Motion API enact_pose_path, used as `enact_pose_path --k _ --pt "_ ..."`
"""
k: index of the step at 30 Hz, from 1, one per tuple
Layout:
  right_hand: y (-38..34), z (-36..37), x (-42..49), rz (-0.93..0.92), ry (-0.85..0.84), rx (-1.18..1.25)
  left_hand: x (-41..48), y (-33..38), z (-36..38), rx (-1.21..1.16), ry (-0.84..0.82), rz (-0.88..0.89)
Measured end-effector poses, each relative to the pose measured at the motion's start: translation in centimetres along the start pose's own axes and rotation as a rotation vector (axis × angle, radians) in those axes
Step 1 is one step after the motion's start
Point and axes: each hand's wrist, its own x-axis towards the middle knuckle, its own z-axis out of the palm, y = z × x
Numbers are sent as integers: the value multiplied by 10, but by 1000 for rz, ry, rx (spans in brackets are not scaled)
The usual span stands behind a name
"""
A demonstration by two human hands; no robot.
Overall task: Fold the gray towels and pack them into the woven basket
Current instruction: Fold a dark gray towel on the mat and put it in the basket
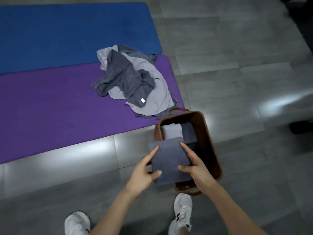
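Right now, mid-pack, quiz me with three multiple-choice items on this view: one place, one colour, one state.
1. Where does the unfolded towel pile lie?
A. on a shelf
B. mainly on the purple mat
C. inside the woven basket

2. The folded towel in the hands is
A. white
B. red
C. dark gray

3. The hands are
A. both gripping the folded towel
B. both empty
C. both on the pile

Key:
1 B: most of the pile lies on the purple mat's right end.
2 C: its cloth is dark gray.
3 A: the left hand and right hand pinch its sides by the woven basket.
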Motion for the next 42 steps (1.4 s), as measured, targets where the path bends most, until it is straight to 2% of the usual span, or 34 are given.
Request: enact_pose_path --k 6,13,19,28,32,38,42 --pt "44 -108 28 37 -15 -117 52 -54 108 23 52 2" --pt "60 -169 97 -30 -63 -279 144 -74 144 35 0 43" --pt "76 -182 167 -164 86 -603 229 -84 142 32 -31 61" --pt "106 -174 236 -231 207 -1052 302 -128 141 -92 -9 33" --pt "130 -171 256 -202 170 -1047 316 -152 146 -34 34 48" --pt "147 -172 274 -284 228 -1051 334 -169 149 28 102 78" --pt "155 -173 276 -252 219 -1124 339 -178 142 196 103 72"
